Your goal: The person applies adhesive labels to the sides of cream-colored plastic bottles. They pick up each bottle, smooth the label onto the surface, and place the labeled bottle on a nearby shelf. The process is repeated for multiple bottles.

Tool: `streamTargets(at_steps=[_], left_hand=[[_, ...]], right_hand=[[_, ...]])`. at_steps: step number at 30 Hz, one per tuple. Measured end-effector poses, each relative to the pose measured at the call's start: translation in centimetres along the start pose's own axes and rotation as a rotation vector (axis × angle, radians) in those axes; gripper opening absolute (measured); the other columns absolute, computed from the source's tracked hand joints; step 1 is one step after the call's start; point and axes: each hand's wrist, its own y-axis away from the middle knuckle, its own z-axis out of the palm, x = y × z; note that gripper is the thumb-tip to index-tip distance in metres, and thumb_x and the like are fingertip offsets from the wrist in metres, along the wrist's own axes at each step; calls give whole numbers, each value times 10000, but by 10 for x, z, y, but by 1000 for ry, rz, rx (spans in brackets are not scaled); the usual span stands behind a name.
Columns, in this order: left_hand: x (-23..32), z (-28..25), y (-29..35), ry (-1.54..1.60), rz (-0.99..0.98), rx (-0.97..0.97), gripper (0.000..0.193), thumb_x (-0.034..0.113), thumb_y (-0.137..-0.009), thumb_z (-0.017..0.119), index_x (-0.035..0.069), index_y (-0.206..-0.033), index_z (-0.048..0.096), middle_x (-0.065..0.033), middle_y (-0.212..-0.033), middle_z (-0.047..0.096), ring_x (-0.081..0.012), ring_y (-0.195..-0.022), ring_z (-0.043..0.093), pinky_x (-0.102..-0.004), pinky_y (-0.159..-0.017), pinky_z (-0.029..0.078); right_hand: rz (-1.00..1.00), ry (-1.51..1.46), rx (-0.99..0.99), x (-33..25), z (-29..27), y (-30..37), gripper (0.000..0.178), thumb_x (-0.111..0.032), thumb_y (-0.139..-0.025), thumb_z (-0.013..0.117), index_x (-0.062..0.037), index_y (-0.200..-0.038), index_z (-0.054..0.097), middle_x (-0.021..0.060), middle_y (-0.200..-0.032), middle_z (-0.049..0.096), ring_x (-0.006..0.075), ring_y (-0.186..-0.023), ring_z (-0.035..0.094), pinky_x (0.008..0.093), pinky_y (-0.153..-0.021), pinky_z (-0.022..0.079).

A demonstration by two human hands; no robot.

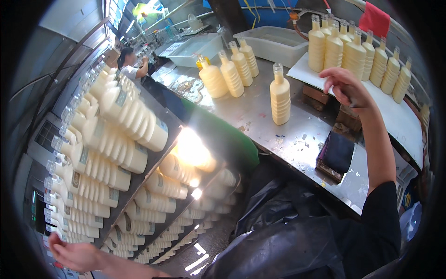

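My right hand is raised in front of the cream ribbed bottles on a white board. Its fingers are loosely bent and apart, with nothing seen in them. A single cream bottle stands upright on the metal table, left of that hand. My left hand is stretched out at the lower left, by the lowest part of a rack full of cream bottles. Its fingers are loosely curled and no object shows in them. Bottles on the rack carry labels; those on the board show none.
Several cream bottles stand at the table's far side, before pale plastic tubs. A dark folded cloth lies near the table's front edge. A red cloth hangs at the back right. Another person is at far left.
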Motion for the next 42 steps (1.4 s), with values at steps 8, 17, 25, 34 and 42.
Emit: streamTargets(at_steps=[8, 17, 25, 34, 42], left_hand=[[217, 164, 168, 875, -81, -762, 166, 123, -847, 616, -3, -856, 724, -146, -842, 703, -284, -758, 646, -397, -689, 510], [356, 256, 265, 1134, -114, -1272, 141, -51, -862, 689, 12, -971, 753, -95, -808, 725, -254, -761, 689, -329, -720, 528], [365, 283, 341, 755, -267, -1011, 463, 35, -831, 756, 15, -1274, 625, -111, -1128, 685, -235, -1037, 648, -363, -931, 501], [366, 295, 424, 710, -665, -1093, 1088, 76, -751, 870, 41, -1590, 179, -183, -1485, 385, -305, -1397, 420, -457, -1148, 366], [375, 321, 438, 796, -1009, -1103, 1083, 91, -761, 862, 16, -1580, 158, -182, -1494, 388, -291, -1391, 430, -439, -1174, 357]], right_hand=[[-145, 1200, 439, 15, -70, 98, 272, -210, -891, 695, 6, -1056, 704, 113, -777, 704, 143, -699, 656, 305, -646, 508], [-116, 1130, 625, 28, -132, 205, 246, -90, -824, 710, 16, -1045, 709, 75, -843, 695, 118, -684, 637, 230, -597, 475], [-322, 1484, 836, 47, -156, 204, 186, -38, -791, 693, 38, -960, 675, 56, -814, 655, 114, -653, 597, 308, -564, 440], [-217, 1365, 752, 36, -132, 215, 155, -46, -854, 660, 39, -975, 706, 107, -780, 657, 143, -574, 554, 286, -544, 422], [-149, 926, 533, 27, -77, 196, 133, -61, -865, 688, 9, -972, 723, 106, -762, 660, 175, -566, 574, 295, -534, 436]])
